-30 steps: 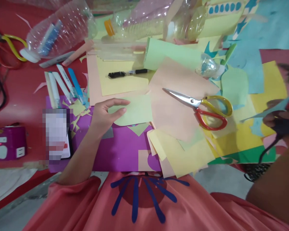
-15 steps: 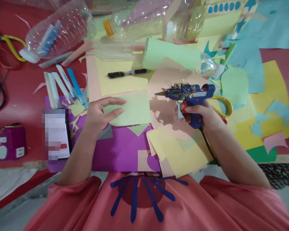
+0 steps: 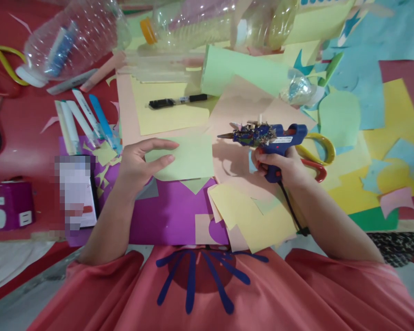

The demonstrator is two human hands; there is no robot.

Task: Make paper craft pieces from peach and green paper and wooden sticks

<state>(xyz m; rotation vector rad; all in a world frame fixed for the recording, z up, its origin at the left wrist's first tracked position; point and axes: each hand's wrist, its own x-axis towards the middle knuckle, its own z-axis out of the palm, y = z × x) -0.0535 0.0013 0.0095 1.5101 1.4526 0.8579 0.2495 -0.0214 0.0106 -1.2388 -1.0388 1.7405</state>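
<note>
Left hand [image 3: 133, 165]: thumb and forefinger rest spread on the pale green card [image 3: 193, 156], at the desk's centre; whether the hidden fingers pinch it from below cannot be told. Right hand [image 3: 290, 170]: the grip is wrapped around the handle of a blue glue gun [image 3: 281, 138], nozzle towards 9 o'clock. About the card: black pen [image 3: 178, 101] at 12 o'clock; scissors [image 3: 331, 149], partly covered, at 3, beyond the gun; purple sheet [image 3: 172, 216] at 6.
</note>
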